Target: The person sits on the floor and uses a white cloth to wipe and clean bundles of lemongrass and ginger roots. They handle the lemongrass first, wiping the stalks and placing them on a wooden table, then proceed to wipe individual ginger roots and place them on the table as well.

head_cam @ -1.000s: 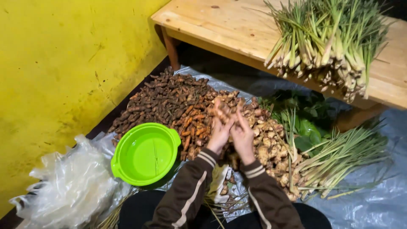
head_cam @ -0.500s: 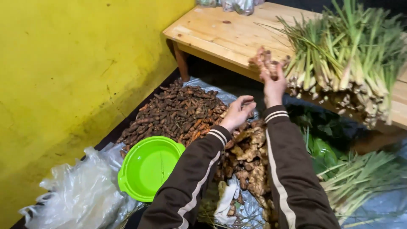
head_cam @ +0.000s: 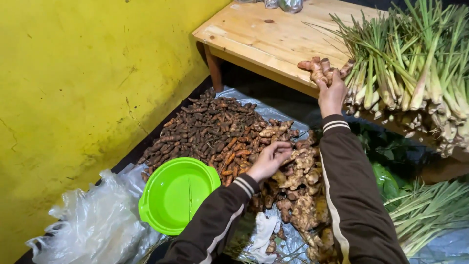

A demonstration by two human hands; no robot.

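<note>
The right hand [head_cam: 332, 95] is clamped on a knobbly tan ginger root [head_cam: 322, 70] at the pale wooden bench [head_cam: 273, 41] front edge; the left hand [head_cam: 268, 160], fingers curled, grips ginger in the floor pile [head_cam: 298, 190]. The root could roll off the edge if released there.

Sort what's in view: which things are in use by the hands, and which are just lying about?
In use:
- right hand holding a ginger piece at the table edge
- left hand on the ginger pile

Lying about:
- green bowl
- turmeric pile
- lemongrass
- plastic bags
</note>
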